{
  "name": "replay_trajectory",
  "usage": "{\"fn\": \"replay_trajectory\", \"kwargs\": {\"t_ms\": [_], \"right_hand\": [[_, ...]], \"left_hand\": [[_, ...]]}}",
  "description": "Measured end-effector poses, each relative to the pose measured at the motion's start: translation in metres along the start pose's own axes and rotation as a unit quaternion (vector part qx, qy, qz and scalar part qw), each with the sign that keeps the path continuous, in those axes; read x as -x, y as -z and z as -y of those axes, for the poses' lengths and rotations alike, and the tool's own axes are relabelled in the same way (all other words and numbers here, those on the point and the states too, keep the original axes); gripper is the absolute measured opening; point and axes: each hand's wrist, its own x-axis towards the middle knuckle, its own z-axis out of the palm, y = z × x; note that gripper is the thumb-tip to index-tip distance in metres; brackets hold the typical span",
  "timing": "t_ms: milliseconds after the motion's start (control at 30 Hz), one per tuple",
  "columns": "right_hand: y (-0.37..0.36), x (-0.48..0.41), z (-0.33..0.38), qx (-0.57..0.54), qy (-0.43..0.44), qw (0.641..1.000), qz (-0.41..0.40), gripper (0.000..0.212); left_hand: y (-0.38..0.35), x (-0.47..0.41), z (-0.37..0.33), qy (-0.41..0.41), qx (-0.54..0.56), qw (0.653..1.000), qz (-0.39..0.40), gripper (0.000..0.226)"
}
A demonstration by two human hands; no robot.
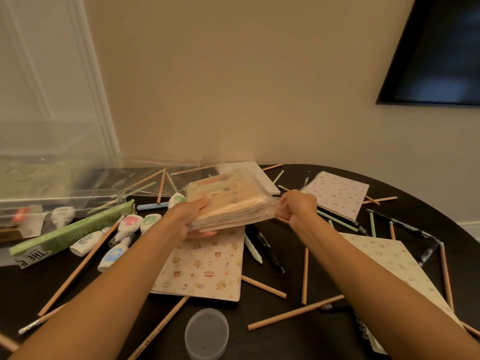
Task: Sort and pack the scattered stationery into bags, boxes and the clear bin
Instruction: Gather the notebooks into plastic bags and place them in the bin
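The bag of notepads, a stack sealed in clear plastic, is held just above the middle of the dark table. The left hand grips its near left corner, thumb on top and fingers curled underneath. The right hand is closed in a fist round the loose plastic at the bag's right edge. Directly below lies a patterned notebook. To the left sit correction tapes, a green box and the clear bin. Wooden pencils, black pens and a spiral notebook lie scattered around.
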Motion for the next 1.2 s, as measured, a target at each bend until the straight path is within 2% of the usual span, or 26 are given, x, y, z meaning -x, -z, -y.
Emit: {"fn": "replay_trajectory", "kwargs": {"t_ms": [100, 167, 267, 367, 433, 500, 567, 633, 700, 767, 800, 867, 967, 1067, 1200], "right_hand": [[0.005, 0.003, -0.002, -0.052, -0.042, 0.998, 0.019, 0.04], [0.008, 0.004, -0.004, -0.082, -0.052, 0.995, 0.032, 0.039], [0.011, 0.014, 0.0, -0.084, 0.005, 0.996, 0.009, 0.017], [0.015, 0.029, 0.01, -0.123, 0.066, 0.99, -0.008, 0.031], [0.015, 0.042, 0.016, -0.179, 0.064, 0.982, 0.019, 0.024], [0.015, 0.057, 0.018, -0.283, 0.034, 0.957, 0.063, 0.018], [0.014, 0.075, 0.02, -0.397, 0.042, 0.908, 0.128, 0.011], [0.007, 0.089, 0.019, -0.446, 0.047, 0.878, 0.165, 0.012], [-0.001, 0.096, 0.016, -0.472, 0.041, 0.86, 0.189, 0.022], [-0.012, 0.104, 0.02, -0.478, 0.028, 0.845, 0.237, 0.041], [-0.021, 0.108, 0.025, -0.456, 0.027, 0.849, 0.268, 0.045], [-0.037, 0.115, 0.037, -0.379, 0.035, 0.879, 0.288, 0.041], [-0.071, 0.115, 0.053, -0.325, 0.009, 0.919, 0.221, 0.037], [-0.099, 0.105, 0.065, -0.318, -0.006, 0.931, 0.18, 0.048], [-0.127, 0.089, 0.083, -0.346, -0.02, 0.924, 0.164, 0.05]], "left_hand": [[-0.002, 0.002, -0.005, -0.06, 0.005, 0.998, -0.029, 0.043], [-0.004, 0.004, -0.006, -0.087, -0.001, 0.995, -0.046, 0.044], [-0.01, 0.017, -0.012, -0.118, 0.024, 0.991, -0.05, 0.026], [-0.015, 0.034, -0.019, -0.156, 0.052, 0.985, -0.046, 0.026], [-0.017, 0.046, -0.025, -0.181, 0.071, 0.98, -0.045, 0.022], [-0.018, 0.058, -0.03, -0.204, 0.09, 0.974, -0.045, 0.021], [-0.018, 0.068, -0.035, -0.22, 0.107, 0.969, -0.044, 0.023], [-0.012, 0.076, -0.035, -0.227, 0.108, 0.966, -0.057, 0.026], [-0.006, 0.078, -0.034, -0.23, 0.112, 0.964, -0.076, 0.026], [0.001, 0.075, -0.034, -0.229, 0.121, 0.962, -0.091, 0.027], [0.006, 0.071, -0.036, -0.227, 0.125, 0.961, -0.101, 0.028], [0.013, 0.064, -0.038, -0.225, 0.117, 0.959, -0.126, 0.035], [0.028, 0.05, -0.047, -0.22, 0.097, 0.961, -0.135, 0.042], [0.045, 0.039, -0.065, -0.191, 0.098, 0.973, -0.083, 0.035], [0.071, 0.028, -0.095, -0.196, 0.016, 0.98, -0.043, 0.026]]}}
